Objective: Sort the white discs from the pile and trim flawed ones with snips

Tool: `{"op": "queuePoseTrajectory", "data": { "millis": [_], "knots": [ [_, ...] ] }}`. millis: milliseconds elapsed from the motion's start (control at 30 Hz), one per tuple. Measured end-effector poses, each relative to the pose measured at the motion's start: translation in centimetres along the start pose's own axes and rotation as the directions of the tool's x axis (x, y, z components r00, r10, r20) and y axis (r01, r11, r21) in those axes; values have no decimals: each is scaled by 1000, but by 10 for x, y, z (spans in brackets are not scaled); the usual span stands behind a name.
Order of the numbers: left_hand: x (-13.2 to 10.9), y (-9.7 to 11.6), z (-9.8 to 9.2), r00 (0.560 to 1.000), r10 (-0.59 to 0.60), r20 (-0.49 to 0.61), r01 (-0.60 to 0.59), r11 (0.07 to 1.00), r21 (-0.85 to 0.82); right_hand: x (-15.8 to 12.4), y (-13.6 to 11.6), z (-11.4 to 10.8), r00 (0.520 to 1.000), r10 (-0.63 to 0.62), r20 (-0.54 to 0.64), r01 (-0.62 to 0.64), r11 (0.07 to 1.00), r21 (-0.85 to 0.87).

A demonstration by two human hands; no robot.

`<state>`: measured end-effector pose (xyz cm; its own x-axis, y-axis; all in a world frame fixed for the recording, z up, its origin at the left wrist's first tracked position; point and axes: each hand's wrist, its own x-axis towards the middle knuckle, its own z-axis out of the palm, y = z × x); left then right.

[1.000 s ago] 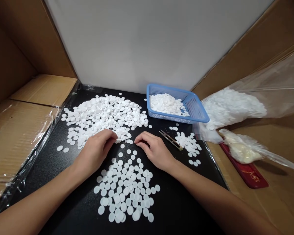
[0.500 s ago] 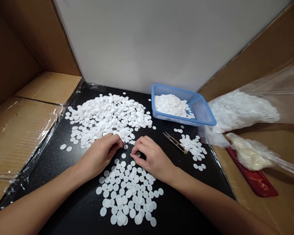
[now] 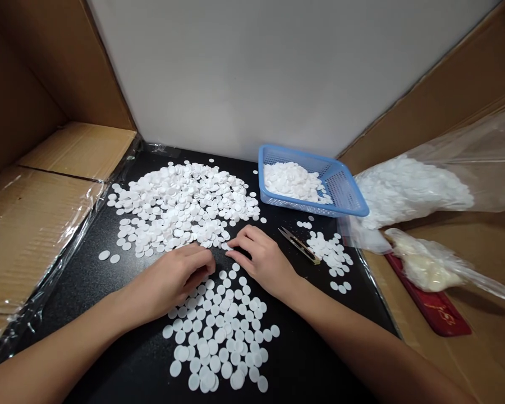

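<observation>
Thin white round discs lie in a large heap (image 3: 185, 196) at the back and in a loose spread (image 3: 223, 331) nearer me on the black tabletop (image 3: 109, 314). My left hand (image 3: 187, 275) is at the far edge of the near spread. Its fingers are curled down and closed, and whatever they hold is hidden. My right hand (image 3: 263, 258) reaches to the front edge of the heap, thumb and forefinger slightly apart. Its fingertips are by a disc at that edge.
A blue plastic basket (image 3: 313, 209) with discs stands at the back right. Thread snips (image 3: 298, 246) lie beside a small group of discs (image 3: 330, 252). Clear bags (image 3: 412, 191) and a red packet (image 3: 441, 314) are farther right. Cardboard (image 3: 37, 224) borders the left side.
My right hand has moved away from me to the heap's edge, its thumb and forefinger parting. My left hand has drawn slightly nearer to me, over the near spread's far edge.
</observation>
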<state>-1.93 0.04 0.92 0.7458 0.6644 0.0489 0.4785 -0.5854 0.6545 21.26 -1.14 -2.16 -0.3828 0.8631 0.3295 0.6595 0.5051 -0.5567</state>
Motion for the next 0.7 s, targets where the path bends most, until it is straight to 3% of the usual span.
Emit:
{"op": "queuePoseTrajectory", "data": {
  "millis": [167, 267, 367, 567, 700],
  "knots": [
    [5, -2, 6, 993, -34, -112, 41, 997, 58, -4, -5, -3, 992, -94, 78, 97, 995, -29],
    [7, -5, 10, 990, 6, -144, 15, 990, 140, -6, -9, -6, 992, -36, 123, 29, 998, 55],
    [5, -5, 10, 994, 55, -97, -36, 982, 187, -4, -9, -6, 994, 53, 99, -67, 988, 137],
    [3, -4, 3, 999, 44, -1, -44, 993, 113, 5, -3, -1, 986, 157, 58, -161, 983, 92],
    [7, -6, 5, 997, 9, -71, -1, 994, 110, 9, -6, -2, 979, 176, 105, -189, 974, 123]
  ]
}}
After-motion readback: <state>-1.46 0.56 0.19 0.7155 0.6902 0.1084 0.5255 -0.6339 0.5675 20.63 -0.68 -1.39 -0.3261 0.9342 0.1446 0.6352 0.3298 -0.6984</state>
